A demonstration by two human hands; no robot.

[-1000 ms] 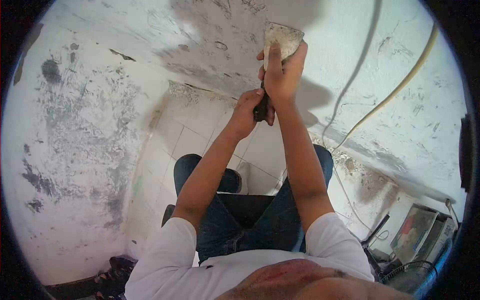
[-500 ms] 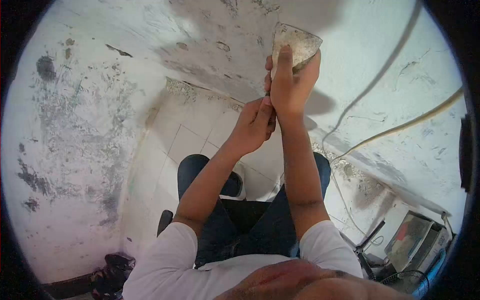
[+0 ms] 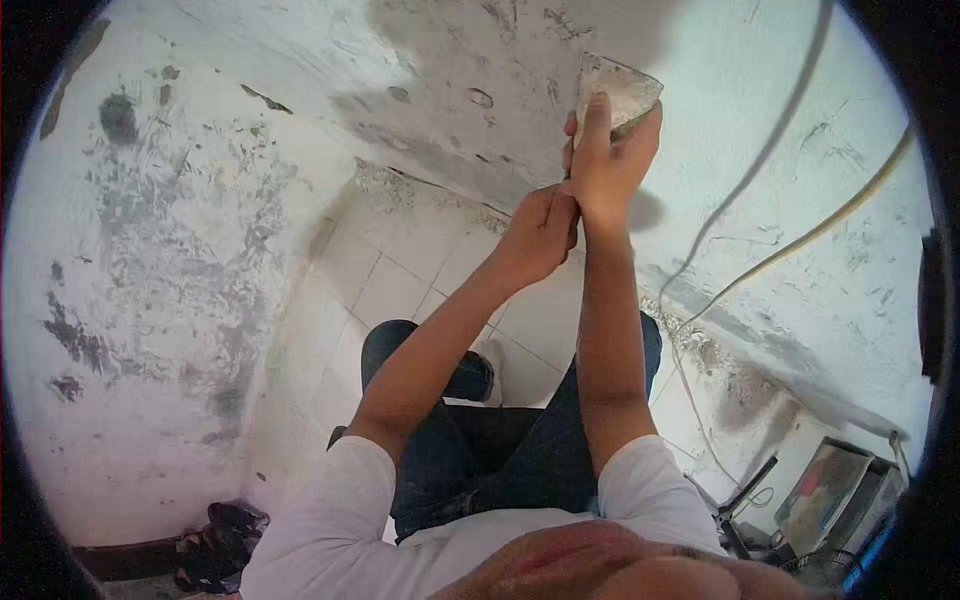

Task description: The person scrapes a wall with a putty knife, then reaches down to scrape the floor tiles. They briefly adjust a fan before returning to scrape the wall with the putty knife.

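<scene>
A scraper-like tool with a wide, whitish, stained blade [image 3: 625,88] is held up against the patchy wall [image 3: 500,60]. My right hand [image 3: 612,165] is closed round it, the thumb lying on the blade's face. Just below and to the left, my left hand [image 3: 540,235] is closed at the lower end of the tool, close to my right wrist. The handle is mostly hidden by the fingers.
A pale cable [image 3: 800,242] runs down the right wall. White floor tiles [image 3: 400,270] lie below, beside a stained left wall [image 3: 180,270]. A box-like object [image 3: 825,485] stands at lower right, dark items [image 3: 222,545] at lower left.
Both hands and the tool appear slightly farther right in the view, still closed together. The walls and floor have also shifted right as the view moved. My left foot shows more.
</scene>
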